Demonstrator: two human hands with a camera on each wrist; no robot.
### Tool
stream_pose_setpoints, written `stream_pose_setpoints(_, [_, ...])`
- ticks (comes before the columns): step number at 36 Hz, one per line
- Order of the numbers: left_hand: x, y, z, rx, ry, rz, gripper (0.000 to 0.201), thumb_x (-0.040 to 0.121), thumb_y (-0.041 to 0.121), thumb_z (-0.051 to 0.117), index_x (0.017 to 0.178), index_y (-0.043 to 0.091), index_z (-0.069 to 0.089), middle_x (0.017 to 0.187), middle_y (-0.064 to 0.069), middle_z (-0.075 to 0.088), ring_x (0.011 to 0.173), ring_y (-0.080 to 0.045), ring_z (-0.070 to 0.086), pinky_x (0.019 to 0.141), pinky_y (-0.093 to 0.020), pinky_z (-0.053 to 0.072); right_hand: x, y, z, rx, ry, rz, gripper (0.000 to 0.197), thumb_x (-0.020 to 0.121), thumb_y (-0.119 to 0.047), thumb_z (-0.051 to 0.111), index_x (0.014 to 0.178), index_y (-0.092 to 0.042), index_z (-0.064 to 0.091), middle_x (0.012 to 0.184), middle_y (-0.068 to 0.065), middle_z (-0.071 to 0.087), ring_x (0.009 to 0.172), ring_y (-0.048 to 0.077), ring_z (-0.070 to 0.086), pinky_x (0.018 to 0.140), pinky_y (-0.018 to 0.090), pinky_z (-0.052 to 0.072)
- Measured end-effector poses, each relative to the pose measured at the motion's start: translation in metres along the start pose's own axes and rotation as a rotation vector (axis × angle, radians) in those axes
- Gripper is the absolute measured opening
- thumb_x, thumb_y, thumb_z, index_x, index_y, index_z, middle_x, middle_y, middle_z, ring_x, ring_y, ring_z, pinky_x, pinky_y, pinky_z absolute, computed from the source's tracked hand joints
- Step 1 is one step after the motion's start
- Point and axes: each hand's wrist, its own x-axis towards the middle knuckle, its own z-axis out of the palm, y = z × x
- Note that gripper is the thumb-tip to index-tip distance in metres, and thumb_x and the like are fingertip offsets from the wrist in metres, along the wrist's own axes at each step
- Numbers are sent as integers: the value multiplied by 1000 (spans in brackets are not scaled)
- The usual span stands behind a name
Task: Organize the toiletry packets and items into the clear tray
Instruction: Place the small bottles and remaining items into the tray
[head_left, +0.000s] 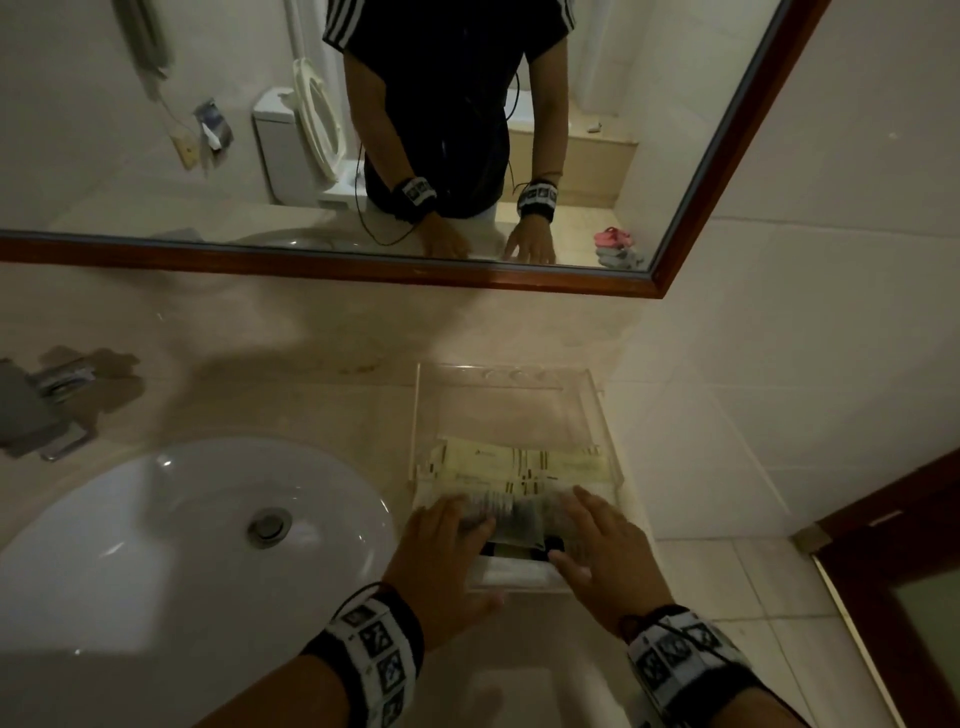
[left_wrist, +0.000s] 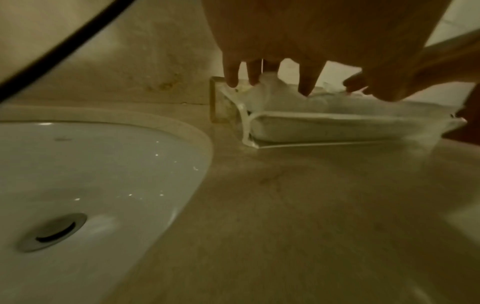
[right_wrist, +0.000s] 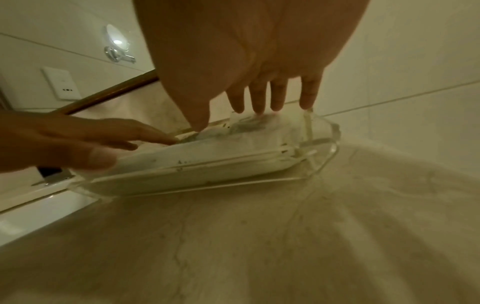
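A clear tray (head_left: 589, 400) sits on the beige counter right of the sink, against the wall. Pale yellow toiletry packets (head_left: 519, 465) lie across its middle, with clear-wrapped items (head_left: 511, 512) nearer me. My left hand (head_left: 447, 540) and right hand (head_left: 602, 540) lie with straight, spread fingers on the wrapped items at the tray's near end. In the left wrist view the left fingers (left_wrist: 307, 82) touch the white packets (left_wrist: 291, 102) inside the tray (left_wrist: 245, 123). In the right wrist view the right fingers (right_wrist: 259, 96) press on the packets (right_wrist: 207, 156) in the tray (right_wrist: 330, 152).
A white sink basin (head_left: 182, 545) with a metal drain (head_left: 267, 527) lies left of the tray. A chrome faucet (head_left: 47, 395) stands at the far left. A wood-framed mirror (head_left: 675, 239) hangs above the counter. A tiled wall (head_left: 779, 389) borders the tray's right side.
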Motion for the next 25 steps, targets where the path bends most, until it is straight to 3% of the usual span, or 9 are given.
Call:
stream_pose_setpoints(3, [4,3,8,-9,-96,-5,97,80,68,48,150,33,-8,160,-5,-14,148,-28,-13,122,-47,-4,4,2,3,-59,-109,26,102,60,-82,7,149,-31,6,159,-9,3,146,14,10,120,36,15])
stream_pose_setpoints(5, [5,5,7,-21,-128,-15,101,79,61,56,150,33,-11,160,-6,-17,147,-30,-15,122,-46,-4,3,2,2,-85,-165,19,120,47,-95,-1,150,-32,0,159,-10,-5,147,12,4,120,38,8])
stream_pose_setpoints(8, [8,4,6,-10,-153,-22,101,82,50,61,150,32,-11,159,-9,-18,147,-33,-13,121,-45,-1,2,3,1,-140,-211,-7,128,40,-94,1,149,-29,-7,157,-10,-15,147,13,-1,119,41,1])
stream_pose_setpoints(10, [11,2,5,10,-149,-16,97,85,46,60,151,30,-10,159,-11,-18,147,-35,-11,121,-46,2,1,5,0,-173,-254,-37,127,49,-95,25,149,-26,-11,155,-9,-22,147,15,-5,119,42,-1])
stream_pose_setpoints(13, [15,0,3,7,-147,-5,93,88,41,59,151,30,-8,159,-12,-15,147,-37,-7,121,-47,6,2,7,-2,-231,-281,-78,120,66,-74,57,148,-23,-14,157,-5,-20,147,17,-6,119,42,-1])
stream_pose_setpoints(17, [19,1,1,-3,-176,-8,95,88,42,60,151,30,-10,160,-12,-14,147,-38,-6,121,-49,7,9,11,-2,-296,-244,-114,107,76,-53,62,149,-23,-11,159,-2,-14,147,18,2,119,41,6])
stream_pose_setpoints(25, [28,0,-8,-2,-170,-10,102,80,38,69,151,32,-3,159,-11,-3,146,-38,5,118,-49,17,20,9,-7,-355,-263,-107,109,75,-50,65,150,-22,-11,159,-2,-14,147,18,1,119,41,9])
